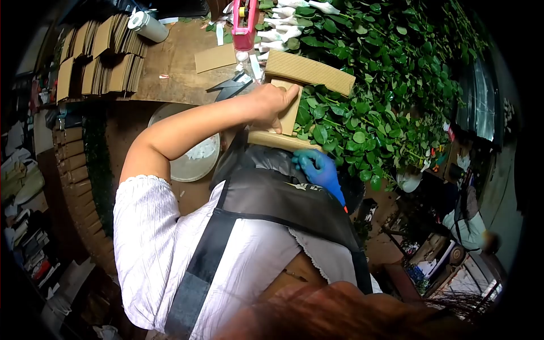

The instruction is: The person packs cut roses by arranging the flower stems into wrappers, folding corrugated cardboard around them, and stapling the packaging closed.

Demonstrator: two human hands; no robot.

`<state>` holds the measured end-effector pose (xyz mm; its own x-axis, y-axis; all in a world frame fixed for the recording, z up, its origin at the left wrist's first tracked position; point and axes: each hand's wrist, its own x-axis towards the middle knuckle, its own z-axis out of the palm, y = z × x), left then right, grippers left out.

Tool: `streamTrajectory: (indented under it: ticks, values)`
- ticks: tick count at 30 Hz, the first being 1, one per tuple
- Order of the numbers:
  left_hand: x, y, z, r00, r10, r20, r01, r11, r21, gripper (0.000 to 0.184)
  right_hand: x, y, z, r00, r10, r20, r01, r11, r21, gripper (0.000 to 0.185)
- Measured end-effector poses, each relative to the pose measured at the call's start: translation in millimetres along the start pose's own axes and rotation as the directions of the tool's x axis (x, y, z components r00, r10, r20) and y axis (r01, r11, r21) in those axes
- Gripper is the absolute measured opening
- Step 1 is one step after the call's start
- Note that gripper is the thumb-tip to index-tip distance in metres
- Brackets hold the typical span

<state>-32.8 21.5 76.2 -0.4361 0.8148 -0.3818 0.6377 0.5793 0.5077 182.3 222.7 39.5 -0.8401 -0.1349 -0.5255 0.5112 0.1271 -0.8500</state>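
My bare left hand [272, 106] is on a piece of corrugated cardboard [290, 116], its fingers and thumb gripping across it. The cardboard's upper ribbed flap [310, 72] lies beyond the hand, and a lower ribbed flap [277, 140] runs along the table edge by my apron. Leafy green stems [345, 124] lie against the cardboard's right side. My right hand [318, 169], in a blue glove, is near the lower flap's right end with its fingers curled in. What they hold, if anything, is hidden.
A pink tape dispenser [244, 28], scissors-like black tool [231, 86] and flat cardboard piece [215, 58] lie on the wooden table. Folded cardboard stacks [102, 56] and a white cup [148, 26] stand at left. White-wrapped bundles [281, 25] are at the back; a round bin [195, 158] stands below.
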Motion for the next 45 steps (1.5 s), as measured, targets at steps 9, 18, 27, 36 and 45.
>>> streamTrajectory:
  ticks: [9,18,27,36,45]
  values:
    - [2.0,-5.7,-2.8,1.0,0.025,-0.015,-0.025,0.999,-0.024,0.09,2.0,42.6,-30.6,0.971,-0.197,-0.137,0.095,0.839,-0.536,0.033]
    - [8.9,-14.7,18.8,0.989,0.082,-0.12,-0.077,0.996,0.046,0.058,16.2,-103.6,12.2,0.768,-0.632,-0.103,0.364,0.563,-0.742,0.07]
    - [7.0,-30.3,-5.0,0.97,0.052,-0.238,-0.104,0.972,-0.211,0.029,101.6,-94.0,-8.8,0.756,-0.652,-0.06,0.319,0.446,-0.836,0.017]
    - [-68.8,-9.3,80.9,0.762,0.462,-0.453,-0.215,0.841,0.496,0.054,106.9,-99.6,-12.8,0.86,-0.494,-0.13,0.211,0.575,-0.791,0.024]
    - [-57.7,-4.6,81.8,0.753,0.436,-0.493,-0.17,0.853,0.494,0.051,141.9,-155.2,-42.4,0.828,-0.558,0.044,0.213,0.241,-0.947,0.044]
